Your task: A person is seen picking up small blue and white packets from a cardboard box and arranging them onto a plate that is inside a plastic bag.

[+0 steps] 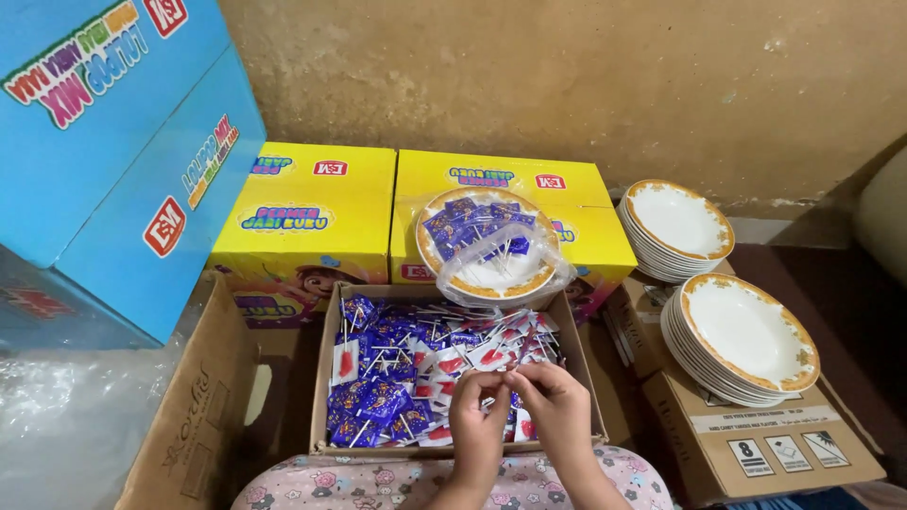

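Blue-wrapped lollipops (378, 401) are filling the cardboard box (326, 378) while left hand (477, 416) and right hand (557, 401) are pinching something too small to identify.

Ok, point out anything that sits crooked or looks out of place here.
One plate in a clear bag, part-filled with blue lollipops, stands tilted against the yellow boxes on the rim of the open carton, while the other plates lie in flat stacks.

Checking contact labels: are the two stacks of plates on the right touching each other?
Apart. The head view shows the far plate stack and the near plate stack with a strip of cardboard box visible between their rims.
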